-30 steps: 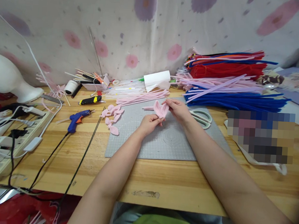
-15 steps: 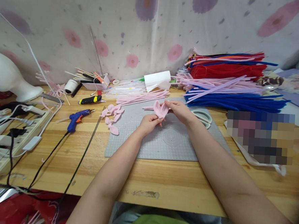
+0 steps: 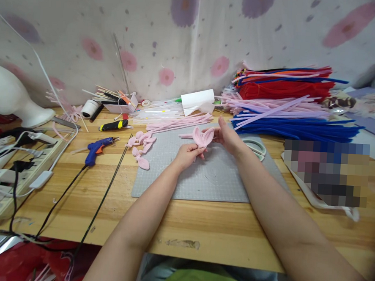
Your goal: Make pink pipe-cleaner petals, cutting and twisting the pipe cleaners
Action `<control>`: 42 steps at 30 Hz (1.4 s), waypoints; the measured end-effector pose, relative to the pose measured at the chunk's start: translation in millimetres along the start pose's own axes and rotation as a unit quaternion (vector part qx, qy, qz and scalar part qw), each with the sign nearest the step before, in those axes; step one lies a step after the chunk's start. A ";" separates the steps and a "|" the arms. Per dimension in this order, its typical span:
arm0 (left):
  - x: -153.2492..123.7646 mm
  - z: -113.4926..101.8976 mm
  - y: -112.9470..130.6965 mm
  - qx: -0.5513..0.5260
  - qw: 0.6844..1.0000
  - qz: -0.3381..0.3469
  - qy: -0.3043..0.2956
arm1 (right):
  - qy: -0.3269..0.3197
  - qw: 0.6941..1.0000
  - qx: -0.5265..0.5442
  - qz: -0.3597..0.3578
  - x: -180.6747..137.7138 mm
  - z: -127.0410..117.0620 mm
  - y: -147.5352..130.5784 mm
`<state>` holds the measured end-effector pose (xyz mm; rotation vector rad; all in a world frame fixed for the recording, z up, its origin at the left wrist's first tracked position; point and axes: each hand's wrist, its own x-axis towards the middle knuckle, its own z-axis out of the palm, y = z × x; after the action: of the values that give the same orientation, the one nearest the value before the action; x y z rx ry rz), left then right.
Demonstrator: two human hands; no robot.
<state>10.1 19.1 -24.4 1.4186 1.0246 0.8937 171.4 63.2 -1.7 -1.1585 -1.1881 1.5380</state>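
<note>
Where left fingers [image 3: 191, 147] pinch, pink petals [image 3: 202, 140] above

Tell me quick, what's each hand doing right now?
Left hand: closed, pinching the pink petal piece at its base.
Right hand: open, thumb raised, fingers at the piece's edge; can't tell if touching.

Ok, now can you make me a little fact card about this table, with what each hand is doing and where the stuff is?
Left hand: pinching a pink petal piece near its bottom
Right hand: close beside it, thumb raised; touching or not, I can't tell
Under the hands: gray mat
By the right wrist: scissors, partly hidden
At the mat's left edge: small pink pieces
Farther left: blue glue gun
Back right: fuzzy sticks, blue, pink and red
</note>
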 end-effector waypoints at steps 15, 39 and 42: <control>2.7 -2.8 -2.7 -0.040 0.999 0.002 -0.016 | 0.022 0.998 -0.049 -0.032 -2.1 7.1 -3.3; 1.5 -8.7 -0.9 -0.097 0.988 0.003 0.118 | 0.091 0.773 -0.627 0.034 -36.3 -58.9 -32.6; 4.8 -13.4 6.7 -0.101 0.983 -0.009 0.153 | 0.075 0.688 -0.718 0.073 -52.9 -66.8 -25.1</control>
<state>-0.1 28.1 -16.6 1.1219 1.1369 1.1935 249.7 29.6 23.8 -2.2877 -2.2809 0.2539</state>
